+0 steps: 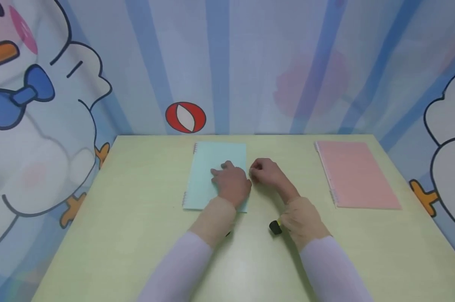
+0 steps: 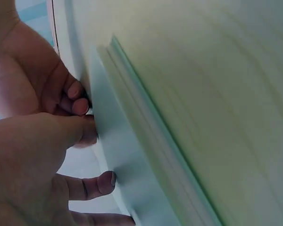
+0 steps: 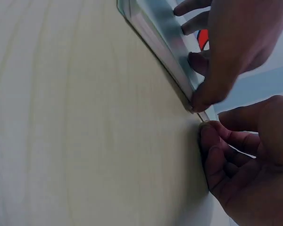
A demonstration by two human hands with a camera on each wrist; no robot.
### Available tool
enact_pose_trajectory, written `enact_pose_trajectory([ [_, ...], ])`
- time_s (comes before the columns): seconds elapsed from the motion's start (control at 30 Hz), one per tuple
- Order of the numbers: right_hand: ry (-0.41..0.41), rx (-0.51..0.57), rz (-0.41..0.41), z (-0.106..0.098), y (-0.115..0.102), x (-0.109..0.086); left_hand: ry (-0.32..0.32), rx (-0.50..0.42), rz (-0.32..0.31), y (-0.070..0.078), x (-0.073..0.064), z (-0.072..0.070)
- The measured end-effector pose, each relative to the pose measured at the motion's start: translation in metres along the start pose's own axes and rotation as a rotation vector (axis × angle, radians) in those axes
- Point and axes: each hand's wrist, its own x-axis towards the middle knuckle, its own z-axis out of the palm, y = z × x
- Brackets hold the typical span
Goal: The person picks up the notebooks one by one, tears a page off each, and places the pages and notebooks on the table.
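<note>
A pale blue spiral-bound notebook (image 1: 206, 176) lies on the table, its binding along the left side. My left hand (image 1: 233, 184) rests on its cover with fingers spread, and the thumb reaches down at the right edge. Just beyond that edge is my right hand (image 1: 267, 173), fingers curled in and fingertips right beside the left thumb. The left wrist view shows the notebook's cover (image 2: 127, 160) and page edges, with both hands meeting along its side. In the right wrist view, the right fingertips (image 3: 210, 134) sit low near the table; I cannot tell whether they pinch anything.
A pink spiral-bound notebook (image 1: 357, 174) lies to the right on the pale wooden table (image 1: 129, 243). Below the right wrist a small black piece (image 1: 275, 227) shows beside the sleeve. Behind the table hangs a blue-striped cartoon backdrop (image 1: 242, 67).
</note>
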Motion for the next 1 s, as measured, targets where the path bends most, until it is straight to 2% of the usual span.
enact_pose_trajectory([
  [0.17, 0.009, -0.051, -0.028, 0.004, 0.004, 0.000, -0.068, 0.022, 0.003, 0.004, 0.005, 0.001],
  [0.33, 0.020, -0.086, -0.089, 0.012, 0.007, 0.000, -0.080, 0.011, 0.018, 0.000, 0.009, 0.000],
  [0.57, 0.043, -0.052, -0.112, 0.019, 0.011, -0.006, -0.033, -0.017, -0.001, 0.002, 0.004, 0.004],
  [0.73, 0.067, -0.050, -0.134, 0.019, 0.012, -0.005, -0.040, -0.019, -0.015, 0.003, 0.005, 0.001],
  [1.0, 0.093, -0.032, -0.121, 0.015, 0.011, -0.001, -0.032, -0.089, 0.044, -0.006, 0.011, -0.010],
])
